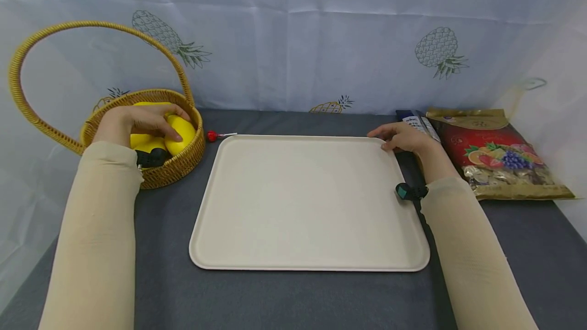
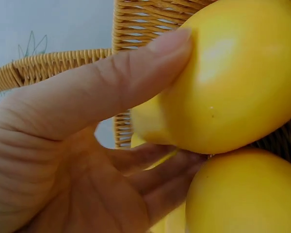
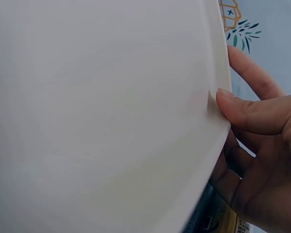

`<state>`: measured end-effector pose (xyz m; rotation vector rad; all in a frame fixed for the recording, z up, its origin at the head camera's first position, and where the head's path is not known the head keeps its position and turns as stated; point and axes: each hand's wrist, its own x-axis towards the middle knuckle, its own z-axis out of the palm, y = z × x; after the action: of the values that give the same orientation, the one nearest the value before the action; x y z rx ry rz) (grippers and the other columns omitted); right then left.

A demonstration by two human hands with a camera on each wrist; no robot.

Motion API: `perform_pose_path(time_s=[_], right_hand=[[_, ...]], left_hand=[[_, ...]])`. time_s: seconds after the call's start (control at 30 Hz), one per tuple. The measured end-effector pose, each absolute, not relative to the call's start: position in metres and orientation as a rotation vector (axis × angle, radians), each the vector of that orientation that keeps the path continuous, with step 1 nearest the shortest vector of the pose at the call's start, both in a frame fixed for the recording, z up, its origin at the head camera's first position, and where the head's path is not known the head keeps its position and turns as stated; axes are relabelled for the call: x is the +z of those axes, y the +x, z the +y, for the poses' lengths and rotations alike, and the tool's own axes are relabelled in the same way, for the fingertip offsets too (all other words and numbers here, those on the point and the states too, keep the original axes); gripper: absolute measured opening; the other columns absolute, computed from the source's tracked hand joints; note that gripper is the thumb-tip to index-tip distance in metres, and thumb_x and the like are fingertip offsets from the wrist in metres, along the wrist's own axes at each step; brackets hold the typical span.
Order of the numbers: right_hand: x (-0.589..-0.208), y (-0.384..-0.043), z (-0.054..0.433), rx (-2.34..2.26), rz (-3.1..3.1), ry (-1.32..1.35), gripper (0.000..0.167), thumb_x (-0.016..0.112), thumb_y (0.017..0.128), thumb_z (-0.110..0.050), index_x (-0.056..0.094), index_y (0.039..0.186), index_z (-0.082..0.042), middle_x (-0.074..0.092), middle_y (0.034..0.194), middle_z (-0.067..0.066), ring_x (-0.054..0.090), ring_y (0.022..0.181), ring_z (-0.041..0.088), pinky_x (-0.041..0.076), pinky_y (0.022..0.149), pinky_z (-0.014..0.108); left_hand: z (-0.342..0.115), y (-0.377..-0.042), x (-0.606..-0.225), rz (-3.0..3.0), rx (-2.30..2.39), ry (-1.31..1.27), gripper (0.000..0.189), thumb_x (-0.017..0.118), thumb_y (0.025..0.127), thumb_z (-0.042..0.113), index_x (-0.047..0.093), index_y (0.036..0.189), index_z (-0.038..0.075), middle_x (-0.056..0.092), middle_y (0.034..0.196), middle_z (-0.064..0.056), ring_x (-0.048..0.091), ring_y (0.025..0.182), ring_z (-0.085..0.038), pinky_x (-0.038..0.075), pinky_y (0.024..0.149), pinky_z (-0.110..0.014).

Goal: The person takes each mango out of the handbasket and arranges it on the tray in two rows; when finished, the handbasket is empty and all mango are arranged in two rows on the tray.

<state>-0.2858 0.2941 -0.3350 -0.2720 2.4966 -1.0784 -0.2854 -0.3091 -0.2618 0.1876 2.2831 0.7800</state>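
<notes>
Inside the woven basket (image 1: 181, 167) on the left, my left hand (image 1: 139, 118) grips a yellow lemon (image 1: 182, 131). In the left wrist view the thumb presses the side of that lemon (image 2: 242, 73), and the fingers reach round beneath it. A second lemon (image 2: 247, 194) lies right below, and more yellow fruit shows under the hand. At the far right corner of a cream tray (image 1: 302, 202), my right hand (image 1: 403, 139) pinches the rim. The right wrist view has the thumb on top of the tray's edge (image 3: 224, 58) and the other fingers outside and behind it.
A red lollipop (image 1: 212, 136) lies between basket and tray, its stick by the tray's far left corner. Right of the tray stand a red and gold candy bag (image 1: 500, 157) and a dark packet (image 1: 418, 121). A pineapple-print curtain (image 1: 302, 55) hangs behind the grey table (image 1: 293, 299).
</notes>
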Motion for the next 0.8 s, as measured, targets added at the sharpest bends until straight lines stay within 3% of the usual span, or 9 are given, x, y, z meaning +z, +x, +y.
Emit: perform_pose_path(time_s=[0.17,0.8], right_hand=[[-0.3369,-0.2873,0.2948,-1.09,2.48,-0.283,0.044,0.058,0.093,0.004,0.055,0.137,0.001,0.058,0.119,0.021,0.058,0.084,0.018,0.055,0.069,0.028],[-0.3351,-0.2865,0.2928,-1.094,2.48,-0.286,0.045,0.057,0.093,0.005,0.054,0.138,0.001,0.058,0.122,0.023,0.06,0.085,0.017,0.055,0.071,0.028]], left_hand=[[-0.3061,-0.2865,-0.2596,2.342,0.804,0.208,0.069,0.069,0.091,0.013,0.023,0.142,0.002,0.037,0.13,-0.019,0.05,0.107,-0.026,0.056,0.086,-0.03],[-0.3075,-0.2859,-0.2598,2.359,0.824,0.199,0.064,0.067,0.094,0.015,0.026,0.142,0.005,0.031,0.14,-0.02,0.046,0.114,-0.03,0.054,0.091,-0.034]])
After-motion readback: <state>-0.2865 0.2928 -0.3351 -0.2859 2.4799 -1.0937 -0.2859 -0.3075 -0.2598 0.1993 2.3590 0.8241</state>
